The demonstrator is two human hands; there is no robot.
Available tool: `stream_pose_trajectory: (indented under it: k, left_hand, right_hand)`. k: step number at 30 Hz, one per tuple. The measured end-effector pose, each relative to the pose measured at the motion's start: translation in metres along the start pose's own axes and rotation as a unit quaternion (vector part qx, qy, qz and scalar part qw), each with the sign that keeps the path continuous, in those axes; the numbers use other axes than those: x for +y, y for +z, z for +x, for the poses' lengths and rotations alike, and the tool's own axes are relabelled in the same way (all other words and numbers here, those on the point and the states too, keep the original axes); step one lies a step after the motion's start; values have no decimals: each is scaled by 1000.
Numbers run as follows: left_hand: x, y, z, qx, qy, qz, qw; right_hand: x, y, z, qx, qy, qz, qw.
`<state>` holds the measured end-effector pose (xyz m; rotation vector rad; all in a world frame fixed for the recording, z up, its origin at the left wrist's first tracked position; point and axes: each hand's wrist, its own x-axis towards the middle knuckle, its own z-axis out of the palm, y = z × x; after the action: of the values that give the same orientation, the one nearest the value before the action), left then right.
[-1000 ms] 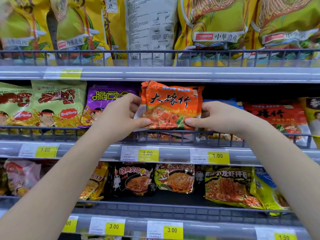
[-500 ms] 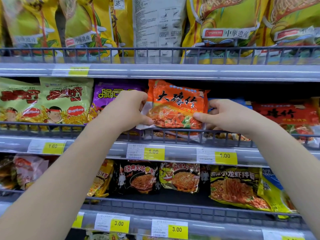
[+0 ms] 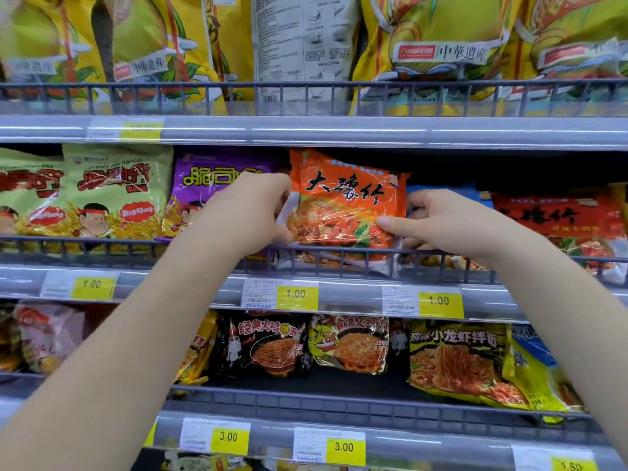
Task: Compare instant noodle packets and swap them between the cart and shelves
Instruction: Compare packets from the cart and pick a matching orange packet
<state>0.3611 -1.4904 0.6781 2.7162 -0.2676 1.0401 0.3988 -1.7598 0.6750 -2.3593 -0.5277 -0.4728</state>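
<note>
An orange instant noodle packet (image 3: 346, 202) with black characters stands upright at the front of the middle shelf (image 3: 339, 266), behind its wire rail. My left hand (image 3: 244, 212) pinches the packet's left edge. My right hand (image 3: 438, 222) pinches its lower right corner, thumb on the front. More orange packets lie flat under it behind the rail. No cart is in view.
A purple packet (image 3: 210, 185) and green packets (image 3: 112, 192) stand to the left, a red packet (image 3: 557, 219) to the right. Big yellow bags (image 3: 441, 45) fill the top shelf. Black and yellow packets (image 3: 455, 362) sit on the lower shelf.
The orange packet has sunk a little toward the rail, with both hands holding it throughout. The view has drifted slightly left and down.
</note>
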Motion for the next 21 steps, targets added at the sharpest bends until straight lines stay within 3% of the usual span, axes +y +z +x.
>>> stream_pose_trajectory:
  k: [5, 10, 16, 21]
  left_hand:
    - [-8, -12, -3, -38, -13, -4, 999]
    - [-4, -6, -4, 31, -31, -80, 996]
    - [-7, -6, 2, -7, -36, -34, 999]
    - [-1, 0, 4, -48, -24, -109, 993]
  right_hand:
    - [-4, -1, 4, -20, -16, -8, 1000]
    - [-9, -1, 6, -29, -25, -10, 999]
    - [-4, -3, 4, -28, -23, 0, 999]
    - [2, -15, 3, -55, -7, -4, 998]
